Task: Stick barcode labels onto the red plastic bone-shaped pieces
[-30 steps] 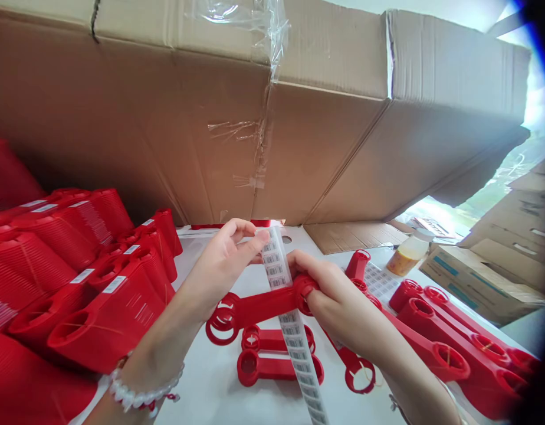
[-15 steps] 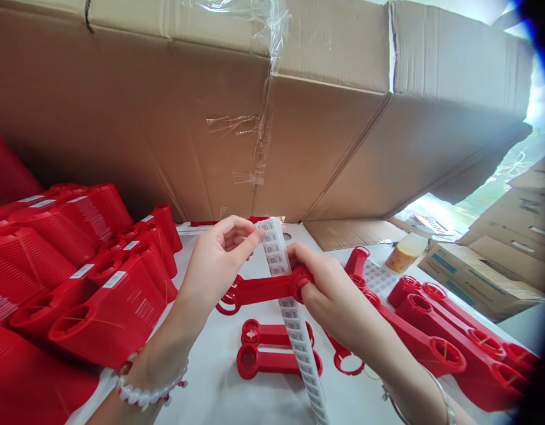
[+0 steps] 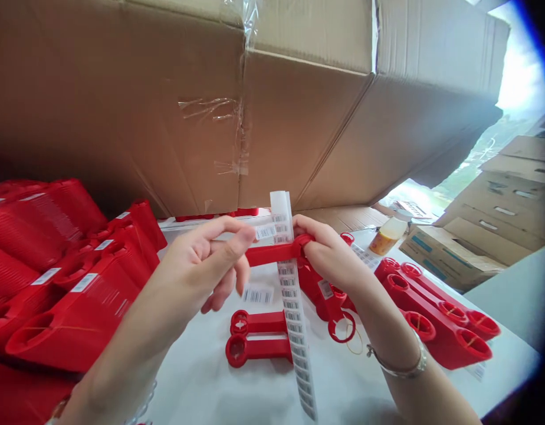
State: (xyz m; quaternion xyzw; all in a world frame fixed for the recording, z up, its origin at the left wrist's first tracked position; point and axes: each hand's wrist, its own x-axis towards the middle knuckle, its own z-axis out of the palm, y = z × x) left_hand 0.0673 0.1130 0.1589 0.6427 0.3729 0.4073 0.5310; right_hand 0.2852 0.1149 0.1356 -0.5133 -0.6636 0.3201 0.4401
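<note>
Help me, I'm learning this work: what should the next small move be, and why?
Probably lower the label in the left hand onto the red piece in the right hand: in view it sits just above the piece, whose visible face looks bare, and stacks at left carry similar labels.

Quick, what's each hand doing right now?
Left hand: closed at thumb and index finger, holding a barcode label.
Right hand: closed, holding a red part and, apparently, the label strip.

My white label strip [image 3: 292, 311] repeats dark barcodes [image 3: 289, 293], my connector piece [image 3: 269, 255] is solid red, the table [image 3: 250, 392] white, the carton [image 3: 299, 130] brown.
</note>
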